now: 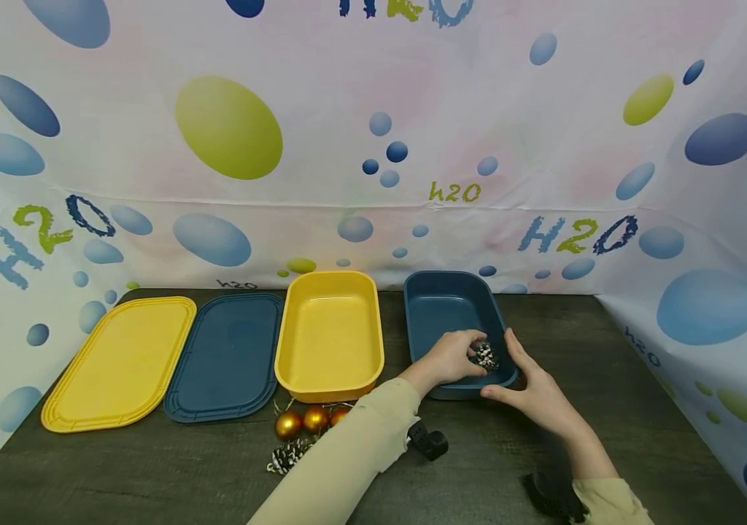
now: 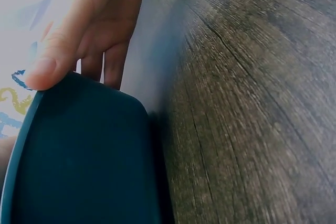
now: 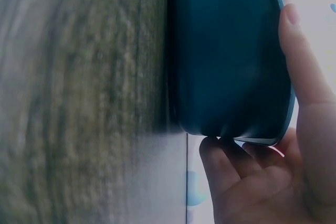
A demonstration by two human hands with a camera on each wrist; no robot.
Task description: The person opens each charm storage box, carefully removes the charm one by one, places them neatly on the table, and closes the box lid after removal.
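A small white-tipped pine cone (image 1: 486,357) is inside the near right part of the dark blue container (image 1: 447,302). My left hand (image 1: 450,359) reaches over the near rim and pinches the pine cone between thumb and fingers. At the near right corner of the container, my right hand (image 1: 538,390) grips the wall. In the right wrist view the thumb of my right hand (image 3: 268,187) lies on the rim and its fingers bend against the side wall. The left wrist view shows mostly the container's near wall (image 2: 84,156).
Left of the blue container stands a yellow container (image 1: 330,332). Farther left lie a blue lid (image 1: 225,357) and a yellow lid (image 1: 120,364). Several gold balls (image 1: 289,424) and another pine cone (image 1: 287,456) lie in front, partly behind my left sleeve. A printed cloth backdrop (image 1: 321,168) borders the table.
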